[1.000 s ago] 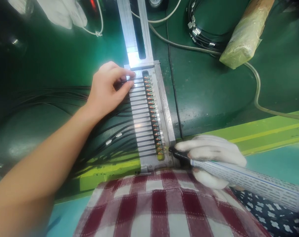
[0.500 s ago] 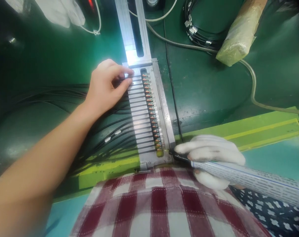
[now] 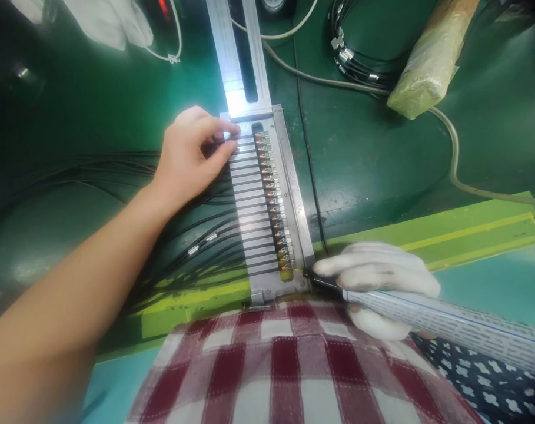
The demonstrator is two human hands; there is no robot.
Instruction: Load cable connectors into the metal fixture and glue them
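Note:
A metal fixture (image 3: 299, 215) holds a row of several thin black cables side by side, their stripped ends with small copper and metal connectors (image 3: 273, 202) over a slot. At the fixture's far end, my bare left hand (image 3: 190, 150) has thumb and forefinger closed about one black cable (image 3: 247, 136) near the top of the row. My right hand (image 3: 382, 271), in a white glove, grips a pen-shaped white tube (image 3: 444, 321) with printed text and a black tip. That tip lies by the near right corner of the fixture, close to the lowest connector.
Loose cable lengths (image 3: 209, 238) run left from the fixture. A metal rail (image 3: 227, 53) extends behind it. On the green surface lie a coiled cable bundle (image 3: 344, 56), a grey cord (image 3: 453, 147) and a wrapped roll (image 3: 421, 76). White gloves (image 3: 103, 20) sit far left; a yellow-green strip (image 3: 470, 227) edges the front.

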